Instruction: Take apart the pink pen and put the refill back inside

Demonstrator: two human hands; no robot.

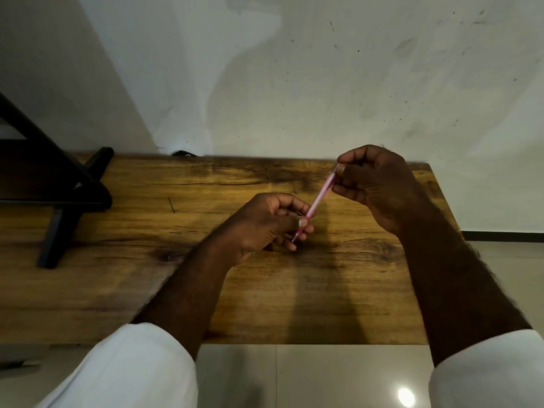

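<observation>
- Both hands are holding the pink pen (pixel 320 197) in the air above the surface (pixel 164 278), over its far right part.
- Left hand (pixel 265 226) is pinching the lower end. Thumb and fingers are curling round the barrel, and the tip is poking out just below the grip.
- Right hand (pixel 379 184) is pinching the upper end between thumb and forefinger. The fingers are hiding whatever end piece is there.
- Long axis is running diagonally, with the tip end low toward the near left and the back end high toward the far right corner. Bare barrel is spanning the gap between the two grips.
- Pen is looking assembled and no refill is showing outside it. I can't tell whether a joint is loosening.
- My read is that the coming move is working along that axis, twisting or pulling the ends apart. The left hand is sitting nearer the tip section.
- The barrel is thin, so slipping is looking like the main risk.
</observation>
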